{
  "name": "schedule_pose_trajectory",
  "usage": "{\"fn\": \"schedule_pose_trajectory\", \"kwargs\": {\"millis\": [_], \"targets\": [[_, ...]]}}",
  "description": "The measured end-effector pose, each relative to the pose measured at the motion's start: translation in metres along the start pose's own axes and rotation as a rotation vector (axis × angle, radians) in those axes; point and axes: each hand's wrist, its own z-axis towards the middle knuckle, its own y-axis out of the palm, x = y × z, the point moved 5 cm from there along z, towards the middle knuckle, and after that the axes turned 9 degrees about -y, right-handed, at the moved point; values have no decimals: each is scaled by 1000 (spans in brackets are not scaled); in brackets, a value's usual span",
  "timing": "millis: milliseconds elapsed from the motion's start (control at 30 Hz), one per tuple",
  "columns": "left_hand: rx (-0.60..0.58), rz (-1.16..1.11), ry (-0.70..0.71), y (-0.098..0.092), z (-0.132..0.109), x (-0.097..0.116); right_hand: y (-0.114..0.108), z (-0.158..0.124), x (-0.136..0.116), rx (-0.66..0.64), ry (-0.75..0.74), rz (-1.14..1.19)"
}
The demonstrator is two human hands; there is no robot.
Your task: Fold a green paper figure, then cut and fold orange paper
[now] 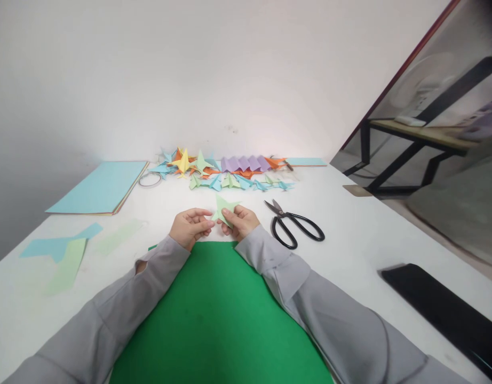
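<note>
A small light-green folded paper star (pixel 222 204) is held up just past the far edge of the green sheet (pixel 217 314). My right hand (pixel 241 220) pinches it between thumb and fingers, covering its right side. My left hand (pixel 193 225) is closed at the star's left point, thumb and fingertips together on that tip. To the right of my hands lie black-handled scissors (pixel 284 214), blades parted and pointing away from me.
Colourful folded paper stars (pixel 183 162) and a purple pleated strip (pixel 246 164) line the wall. A tape roll (pixel 150 180) and blue paper stack (pixel 97 186) lie back left, paper scraps (pixel 65 261) nearer. A black flat object (pixel 442 309) is at right.
</note>
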Motion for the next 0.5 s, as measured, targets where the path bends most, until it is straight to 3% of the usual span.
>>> {"fn": "schedule_pose_trajectory", "kwargs": {"millis": [233, 500], "targets": [[-40, -34, -7, 4, -1, -2, 2, -2, -3, 4, 2, -52], [-92, 134, -31, 9, -3, -3, 7, -5, -5, -50, 1, -247]]}}
